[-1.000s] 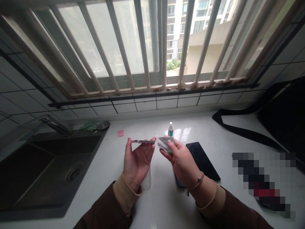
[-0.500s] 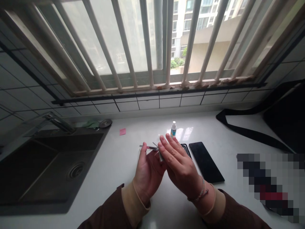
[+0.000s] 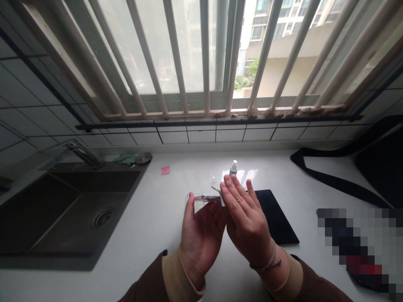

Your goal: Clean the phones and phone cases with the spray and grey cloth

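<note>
Between my two hands is a small shiny metal tool with slim hinged arms; its exact kind is not clear. My left hand, palm toward me, holds it with the thumb at the left end and curled fingers beneath. My right hand, back up, has long fingers laid over the tool's right end, with a pale flat piece showing at the index finger. The right thumb is hidden. Behind the hands, a clear flat piece lies on the counter. A small white-capped bottle stands just past my right fingertips.
Beside my right hand lies a flat black rectangular object. A pink paper square lies left of centre on the white counter. A dark sink with a faucet is at left; a black strap curves at right.
The camera view has shifted, and the scene sits slightly farther right. The tool has turned a little between my hands, and my right little finger now stands apart from the others.
</note>
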The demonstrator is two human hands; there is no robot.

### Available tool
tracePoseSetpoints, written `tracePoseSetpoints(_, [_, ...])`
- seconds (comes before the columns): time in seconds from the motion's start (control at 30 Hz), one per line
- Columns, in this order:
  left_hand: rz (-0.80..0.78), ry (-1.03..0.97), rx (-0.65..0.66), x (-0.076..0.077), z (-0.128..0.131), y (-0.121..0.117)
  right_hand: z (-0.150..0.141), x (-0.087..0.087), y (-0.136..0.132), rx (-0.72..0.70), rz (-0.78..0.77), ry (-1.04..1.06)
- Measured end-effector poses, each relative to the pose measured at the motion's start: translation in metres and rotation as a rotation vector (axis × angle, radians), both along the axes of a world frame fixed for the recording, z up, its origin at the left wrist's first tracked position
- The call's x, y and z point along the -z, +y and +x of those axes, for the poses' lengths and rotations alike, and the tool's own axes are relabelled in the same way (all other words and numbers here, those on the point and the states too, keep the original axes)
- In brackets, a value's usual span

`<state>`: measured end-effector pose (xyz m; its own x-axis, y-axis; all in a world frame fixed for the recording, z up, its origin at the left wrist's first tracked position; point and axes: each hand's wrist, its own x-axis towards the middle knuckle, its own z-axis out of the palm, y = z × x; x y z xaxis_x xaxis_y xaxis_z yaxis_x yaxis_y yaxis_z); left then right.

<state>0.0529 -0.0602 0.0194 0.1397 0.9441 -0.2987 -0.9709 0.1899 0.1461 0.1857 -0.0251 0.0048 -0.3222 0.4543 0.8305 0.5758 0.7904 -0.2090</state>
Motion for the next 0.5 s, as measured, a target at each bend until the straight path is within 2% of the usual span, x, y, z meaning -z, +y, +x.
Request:
tracePoseSetpoints(0.2, [-0.021, -0.037, -0.006, -0.003, 0.006, -0.002, -0.002, -0.002, -0.007, -0.134, 0.016, -0.086])
tracePoseSetpoints(0.33, [0.003, 0.001, -0.015, -0.002, 0.002, 0.0, -0.001, -0.001, -0.004, -0.109, -0.004, -0.073])
tracePoseSetpoints(0.5, [0.053, 0.061, -0.104, -0.004, -0.012, 0.003, 0.0, 0.004, 0.005, -0.089, -0.067, 0.002])
